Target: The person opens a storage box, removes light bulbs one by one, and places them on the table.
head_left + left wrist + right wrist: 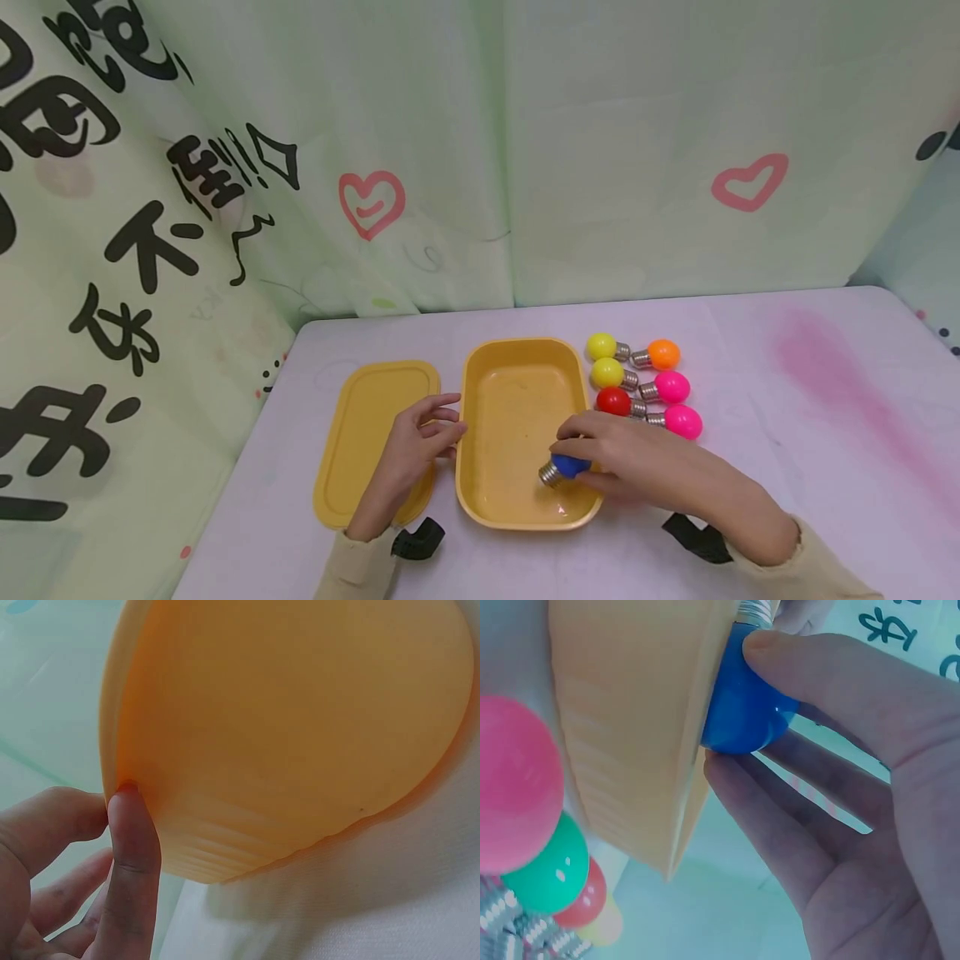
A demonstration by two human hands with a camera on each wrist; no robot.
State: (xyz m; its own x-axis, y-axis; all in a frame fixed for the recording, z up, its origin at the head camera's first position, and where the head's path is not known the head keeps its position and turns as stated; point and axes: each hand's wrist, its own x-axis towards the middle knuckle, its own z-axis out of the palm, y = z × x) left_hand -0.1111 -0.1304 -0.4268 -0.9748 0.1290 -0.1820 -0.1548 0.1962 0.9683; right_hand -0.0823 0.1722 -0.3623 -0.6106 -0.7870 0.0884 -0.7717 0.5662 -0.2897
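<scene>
A light bulb with a blue globe and a silver screw base (570, 465) is pinched between the thumb and fingers of my right hand (637, 462). It is over the lower right part of an open yellow plastic box (517, 400), base pointing left. In the right wrist view the blue bulb (746, 697) is at the box rim (694, 712). My left hand (416, 446) is at the left rim of the box. The left wrist view shows that hand's thumb and a finger (135, 840) pinching the rim. No other bulb is visible inside the box.
Right of the box lie yellow bulbs (607, 372), an orange bulb (664, 354), a red bulb (613, 402) and pink bulbs (683, 422). A green bulb (551, 870) shows in the right wrist view. The yellow lid (360, 425) lies left, partly under my left forearm.
</scene>
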